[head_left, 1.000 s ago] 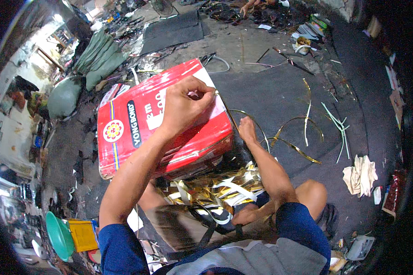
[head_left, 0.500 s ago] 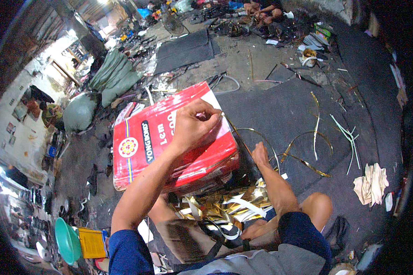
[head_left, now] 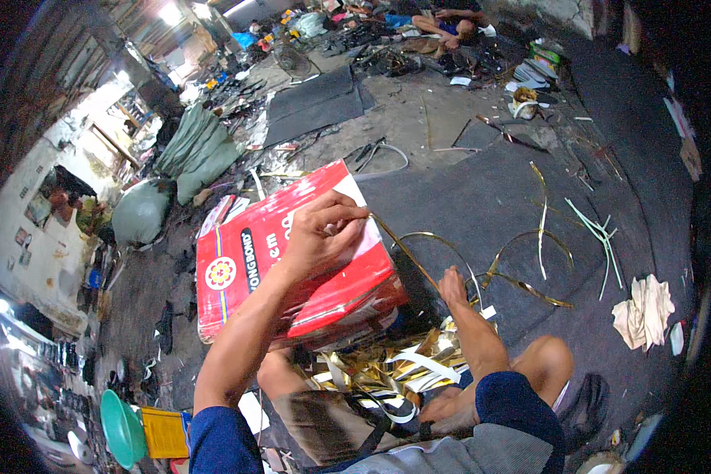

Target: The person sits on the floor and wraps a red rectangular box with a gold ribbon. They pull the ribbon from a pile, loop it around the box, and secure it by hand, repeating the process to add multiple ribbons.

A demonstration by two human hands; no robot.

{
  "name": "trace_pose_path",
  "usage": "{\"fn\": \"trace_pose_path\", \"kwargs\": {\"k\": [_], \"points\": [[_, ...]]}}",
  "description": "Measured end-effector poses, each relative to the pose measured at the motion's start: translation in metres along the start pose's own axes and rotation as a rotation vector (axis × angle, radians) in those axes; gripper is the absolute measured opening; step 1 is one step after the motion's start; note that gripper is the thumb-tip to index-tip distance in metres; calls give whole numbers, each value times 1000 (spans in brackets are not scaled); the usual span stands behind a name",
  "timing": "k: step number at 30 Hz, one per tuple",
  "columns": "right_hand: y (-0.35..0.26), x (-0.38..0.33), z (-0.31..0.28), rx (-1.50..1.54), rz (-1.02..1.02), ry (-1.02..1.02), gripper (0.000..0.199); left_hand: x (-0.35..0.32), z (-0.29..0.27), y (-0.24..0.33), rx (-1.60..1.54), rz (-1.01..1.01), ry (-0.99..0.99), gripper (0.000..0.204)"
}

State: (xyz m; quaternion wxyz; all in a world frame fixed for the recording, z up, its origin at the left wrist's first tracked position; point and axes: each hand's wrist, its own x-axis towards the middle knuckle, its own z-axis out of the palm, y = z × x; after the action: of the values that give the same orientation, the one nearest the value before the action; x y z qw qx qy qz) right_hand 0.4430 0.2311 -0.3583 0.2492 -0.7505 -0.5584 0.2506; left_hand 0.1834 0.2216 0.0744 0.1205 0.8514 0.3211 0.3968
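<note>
A left hand's (head_left: 320, 237) grip is pinching a gold strip (head_left: 407, 252) above a red box (head_left: 344, 292); the right hand (head_left: 453, 288) is clamping it beyond; uneven pulling could be risking a slip.

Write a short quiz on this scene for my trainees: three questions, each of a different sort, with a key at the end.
1. What is stretched between the left hand and the right hand?

2. True or false: in the picture, the green basin is to the left of the red box.

3. Which colours mainly show in the heap of loose strips just below the box in the picture?
a) gold and white
b) blue and pink
c) red and green

Key
1. A thin strip.
2. True: the basin is at the lower left.
3. a) gold and white.
</note>
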Motion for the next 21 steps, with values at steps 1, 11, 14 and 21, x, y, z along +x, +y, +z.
{"fn": "trace_pose_path", "kwargs": {"k": [1, 11, 14, 21], "points": [[16, 3, 7, 70, 93, 42, 40, 3, 5, -4, 11, 104, 5, 12], [8, -12, -1, -151, -49, 5, 34, -7, -3, -8, 125, 231, 4, 18], [4, -11, -3, -31, 183, -8, 37, -10, -5, -4, 198, 244, 20, 15], [29, -19, -3, -46, 214, 39, 41, 2, 6, -4, 195, 298, 27, 17]]}}
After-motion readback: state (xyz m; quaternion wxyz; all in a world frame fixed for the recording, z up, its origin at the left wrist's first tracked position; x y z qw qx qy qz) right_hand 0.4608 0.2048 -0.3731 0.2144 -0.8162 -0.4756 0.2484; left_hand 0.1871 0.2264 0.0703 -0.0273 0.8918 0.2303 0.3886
